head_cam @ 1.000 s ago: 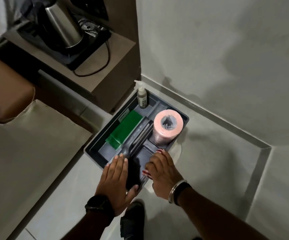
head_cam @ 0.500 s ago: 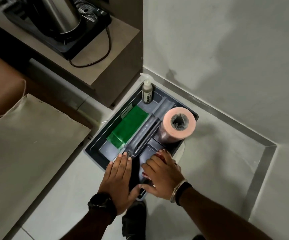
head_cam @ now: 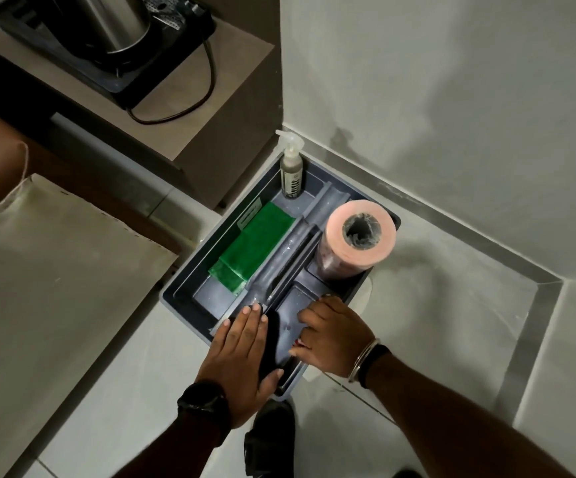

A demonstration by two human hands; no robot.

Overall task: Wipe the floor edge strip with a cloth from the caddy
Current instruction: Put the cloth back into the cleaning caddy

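A grey caddy [head_cam: 207,243] sits on the floor in a wall corner. It holds a spray bottle [head_cam: 291,170], a green folded cloth [head_cam: 255,243] and an upright pink roll [head_cam: 359,243]. My left hand [head_cam: 241,353] lies flat and open on the caddy's near end beside the centre handle. My right hand [head_cam: 335,332] is curled into the near right compartment, fingers closed over a small red-and-white cloth [head_cam: 297,342] that is mostly hidden. The grey floor edge strip [head_cam: 452,232] runs along the wall base and turns at the right.
A low cabinet with a kettle [head_cam: 107,25] and its cord [head_cam: 176,112] stands behind the caddy on the left. Beige fabric [head_cam: 55,288] covers the left side. My dark shoe [head_cam: 269,439] is just below the caddy.
My view has shifted up and right toward the corner. Both hands stay at the caddy's near end, and my right hand's fingers have curled tighter in the compartment.
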